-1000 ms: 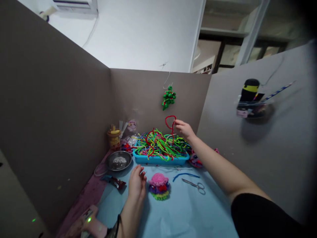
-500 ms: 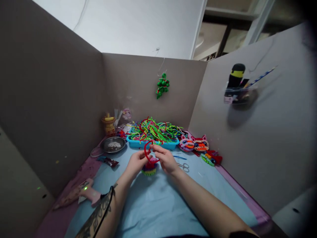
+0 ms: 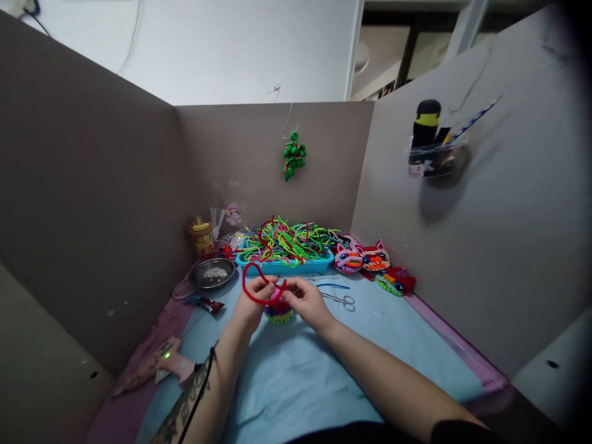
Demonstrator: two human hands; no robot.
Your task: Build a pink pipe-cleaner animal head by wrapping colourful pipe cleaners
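Observation:
A red pipe cleaner (image 3: 243,282), bent into a wide loop, is pinched between the fingertips of both my hands. My left hand (image 3: 252,303) grips it near the middle, with the loop bulging out over its fingers to the left. The fingers of my right hand (image 3: 308,302) close on it near an end. Right below them, on the blue cloth, sits a small fuzzy piece (image 3: 280,316) in purple, pink and yellow-green, partly hidden by the hands. To the right lie scissors (image 3: 348,303) and a blue pipe cleaner (image 3: 333,285).
Behind the hands stands a blue tray (image 3: 296,268) heaped with pipe cleaners. Several finished fuzzy figures (image 3: 374,259) rest at the right. At left are a metal bowl (image 3: 198,275), a small packet (image 3: 206,304) and a pink glue gun (image 3: 173,362) with its green light lit. Grey panels surround the table.
The red loop has swung left and down and spread wider, and my fingers have come closer to its end. The view has shifted slightly; the piece below stays on the cloth.

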